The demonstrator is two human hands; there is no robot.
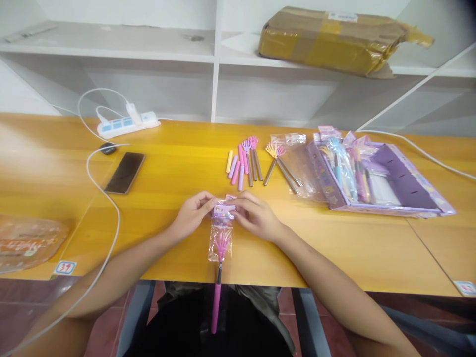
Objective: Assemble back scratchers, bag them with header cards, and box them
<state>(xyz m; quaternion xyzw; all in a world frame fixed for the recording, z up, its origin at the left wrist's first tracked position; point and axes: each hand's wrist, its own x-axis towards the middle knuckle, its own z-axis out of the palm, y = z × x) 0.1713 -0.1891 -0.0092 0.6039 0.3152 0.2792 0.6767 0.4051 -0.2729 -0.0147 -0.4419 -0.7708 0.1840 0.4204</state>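
A pink back scratcher (216, 305) with a hand-shaped head lies inside a clear plastic bag (211, 250), its handle reaching past the table's front edge. At the bag's top is a purple printed header card (223, 212). My left hand (194, 214) pinches the card's left edge, thumb and forefinger together. On the other side my right hand (258, 215) grips the card's right edge with bent fingers. Beyond the hands lie pink, purple and yellow handle sleeves (235, 172), scratcher heads on metal rods (255, 158), and a crossed pair of scratchers (281, 166).
Right of the loose parts are clear bags (307, 173) and a purple display box (409, 173) holding bagged scratchers. A phone (125, 172), a white power strip (128, 125) and its cable are at left. A taped carton (327, 39) rests on the shelf.
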